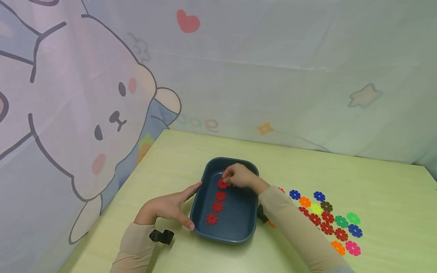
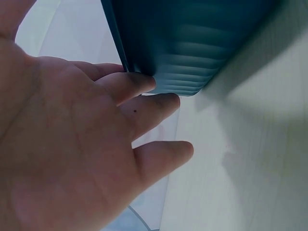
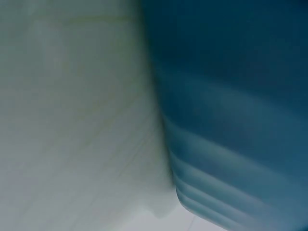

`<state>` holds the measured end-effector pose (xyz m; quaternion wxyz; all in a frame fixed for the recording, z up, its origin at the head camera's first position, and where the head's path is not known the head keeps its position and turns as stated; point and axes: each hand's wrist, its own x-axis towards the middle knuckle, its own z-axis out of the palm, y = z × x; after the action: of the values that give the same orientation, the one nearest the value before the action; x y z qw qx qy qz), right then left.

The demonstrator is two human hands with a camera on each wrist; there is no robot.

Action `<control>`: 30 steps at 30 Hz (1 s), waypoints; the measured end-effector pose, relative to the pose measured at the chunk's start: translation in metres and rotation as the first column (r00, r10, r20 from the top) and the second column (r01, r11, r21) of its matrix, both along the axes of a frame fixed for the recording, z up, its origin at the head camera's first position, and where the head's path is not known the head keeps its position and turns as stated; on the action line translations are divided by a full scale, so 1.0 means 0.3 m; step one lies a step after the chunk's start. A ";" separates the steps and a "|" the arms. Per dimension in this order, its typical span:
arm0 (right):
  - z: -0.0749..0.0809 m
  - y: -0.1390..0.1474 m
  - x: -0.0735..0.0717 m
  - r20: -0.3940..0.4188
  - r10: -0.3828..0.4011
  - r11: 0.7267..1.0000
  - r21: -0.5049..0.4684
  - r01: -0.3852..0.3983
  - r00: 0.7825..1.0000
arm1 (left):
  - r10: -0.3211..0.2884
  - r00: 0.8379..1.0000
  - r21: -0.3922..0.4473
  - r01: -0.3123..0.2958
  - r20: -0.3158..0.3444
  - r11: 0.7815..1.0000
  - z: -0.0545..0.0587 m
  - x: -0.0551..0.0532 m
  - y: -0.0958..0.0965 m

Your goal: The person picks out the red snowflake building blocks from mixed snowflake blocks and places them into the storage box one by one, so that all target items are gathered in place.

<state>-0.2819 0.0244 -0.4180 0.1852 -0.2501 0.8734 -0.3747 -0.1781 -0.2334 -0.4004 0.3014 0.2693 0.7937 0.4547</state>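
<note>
A dark blue rectangular tray (image 1: 235, 223) lies on the table, with several red snowflake discs (image 1: 217, 206) in a column along its left half. Inside its far end, my right hand (image 1: 241, 176) pinches the farthest red snowflake disc (image 1: 222, 184) at its edge, close to the tray floor. My left hand (image 1: 168, 206) rests against the tray's left side, its thumb by the near-left rim and its fingers farther up. In the left wrist view, that hand's fingers (image 2: 154, 113) are mostly straight beside the tray's ribbed outer wall (image 2: 192, 62). The right wrist view has only the tray wall (image 3: 231, 120) and a pale surface.
To the tray's right lies a loose group of snowflake discs in several colours, among them red (image 1: 327, 228), blue (image 1: 355, 230), green (image 1: 341, 222) and pink (image 1: 353, 248). My right forearm (image 1: 297, 227) covers part of this group. Behind the table (image 1: 385, 182) hangs a printed cloth (image 1: 273, 57).
</note>
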 end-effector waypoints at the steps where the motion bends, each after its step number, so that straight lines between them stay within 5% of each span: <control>1: 0.000 0.000 0.001 0.000 -0.002 1.000 0.004 0.002 1.000 | 0.000 1.000 0.002 0.000 0.002 1.000 0.000 0.000 0.000; 23: -0.032 -0.002 -0.023 0.033 0.004 0.999 0.032 -0.005 0.999 | 0.002 1.000 -0.003 -0.002 0.003 1.000 0.007 0.006 0.001; 30: -0.002 0.010 -0.010 -0.003 0.007 0.999 0.037 -0.007 1.000 | -0.005 1.000 -0.004 0.005 0.004 1.000 0.008 0.006 0.006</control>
<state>-0.2849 0.0273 -0.4185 0.1897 -0.2504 0.8795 -0.3575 -0.1764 -0.2316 -0.3979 0.3047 0.2697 0.7933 0.4528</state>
